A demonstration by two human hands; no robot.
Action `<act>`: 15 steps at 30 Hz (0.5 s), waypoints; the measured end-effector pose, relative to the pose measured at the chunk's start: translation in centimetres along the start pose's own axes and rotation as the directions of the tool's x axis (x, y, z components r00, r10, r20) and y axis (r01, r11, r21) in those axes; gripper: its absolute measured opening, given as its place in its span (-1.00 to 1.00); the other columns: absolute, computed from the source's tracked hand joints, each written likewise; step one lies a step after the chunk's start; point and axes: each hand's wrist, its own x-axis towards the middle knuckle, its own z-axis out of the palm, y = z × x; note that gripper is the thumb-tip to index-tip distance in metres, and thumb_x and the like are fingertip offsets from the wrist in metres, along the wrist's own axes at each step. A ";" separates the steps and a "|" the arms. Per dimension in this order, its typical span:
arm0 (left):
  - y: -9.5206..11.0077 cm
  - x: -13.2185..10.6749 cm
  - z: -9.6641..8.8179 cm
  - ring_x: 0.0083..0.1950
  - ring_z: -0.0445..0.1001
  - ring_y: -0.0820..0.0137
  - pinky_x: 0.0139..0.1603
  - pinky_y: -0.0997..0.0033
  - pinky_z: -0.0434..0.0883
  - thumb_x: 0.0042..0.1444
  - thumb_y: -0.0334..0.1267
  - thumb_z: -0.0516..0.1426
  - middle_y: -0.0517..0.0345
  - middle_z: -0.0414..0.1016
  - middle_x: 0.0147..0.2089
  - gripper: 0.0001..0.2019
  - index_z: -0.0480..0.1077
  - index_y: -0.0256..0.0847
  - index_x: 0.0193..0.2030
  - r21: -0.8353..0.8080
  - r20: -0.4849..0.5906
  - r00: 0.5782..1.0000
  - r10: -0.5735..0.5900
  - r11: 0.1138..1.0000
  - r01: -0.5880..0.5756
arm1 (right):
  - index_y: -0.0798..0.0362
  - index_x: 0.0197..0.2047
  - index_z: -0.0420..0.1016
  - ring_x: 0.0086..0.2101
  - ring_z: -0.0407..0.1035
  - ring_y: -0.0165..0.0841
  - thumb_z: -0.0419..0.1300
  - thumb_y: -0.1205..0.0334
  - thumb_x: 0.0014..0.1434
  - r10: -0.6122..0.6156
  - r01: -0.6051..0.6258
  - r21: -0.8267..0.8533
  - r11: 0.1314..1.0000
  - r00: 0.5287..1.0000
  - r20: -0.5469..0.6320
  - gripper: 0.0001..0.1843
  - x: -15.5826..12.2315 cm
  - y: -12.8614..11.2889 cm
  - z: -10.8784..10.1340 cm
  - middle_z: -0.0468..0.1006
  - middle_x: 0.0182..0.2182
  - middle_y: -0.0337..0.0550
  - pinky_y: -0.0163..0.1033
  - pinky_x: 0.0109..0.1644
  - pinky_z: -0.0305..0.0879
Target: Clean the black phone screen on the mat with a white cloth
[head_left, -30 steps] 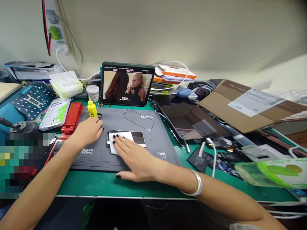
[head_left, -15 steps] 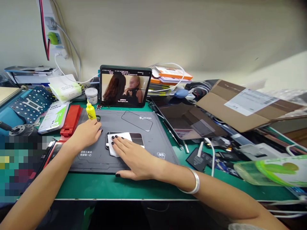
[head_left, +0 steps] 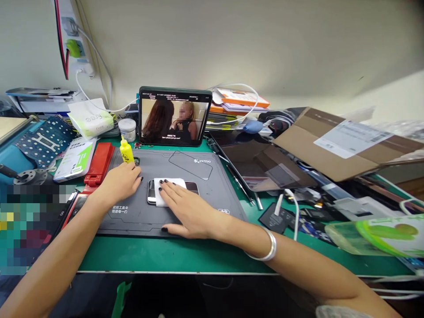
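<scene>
My right hand (head_left: 187, 210) presses a folded white wipe (head_left: 158, 196) onto a phone (head_left: 151, 194) with a dark, shiny face, fingers stretched over the wipe. The hand hides the phone's lower right part. On the grey work mat (head_left: 139, 227), my left hand (head_left: 124, 183) rests with fingers curled, their inner side out of sight. Just behind it stands a yellow dropper bottle (head_left: 126, 152); whether the fingers touch its base I cannot tell. A thin black phone-shaped outline (head_left: 208, 177) lies on the mat beyond the phone.
A tablet (head_left: 172, 118) playing a video stands behind the mat. Left are a red folding stand (head_left: 99, 161) and a white box (head_left: 74, 159). Right lie a large dark screen panel (head_left: 255, 154), slim tools (head_left: 240, 183), a cardboard box (head_left: 331, 150) and loose parts.
My right hand has slid the white wipe slightly right and away from me across the phone, baring more of its left end. My left hand stays beside the yellow bottle.
</scene>
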 end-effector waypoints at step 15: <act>0.1 -0.1 -0.2 0.02 0.48 0.13 -0.02 0.20 0.46 0.34 -0.27 -0.03 -0.11 0.49 -0.05 -0.76 0.42 -0.29 -0.07 0.013 0.014 1.000 -0.012 1.000 0.012 | 0.49 0.39 0.07 0.39 -0.12 0.15 0.11 -0.26 0.25 0.052 -0.052 -0.009 0.999 0.998 0.021 0.01 -0.1 -0.3 -0.3 -0.04 0.40 0.45 0.15 0.43 -0.02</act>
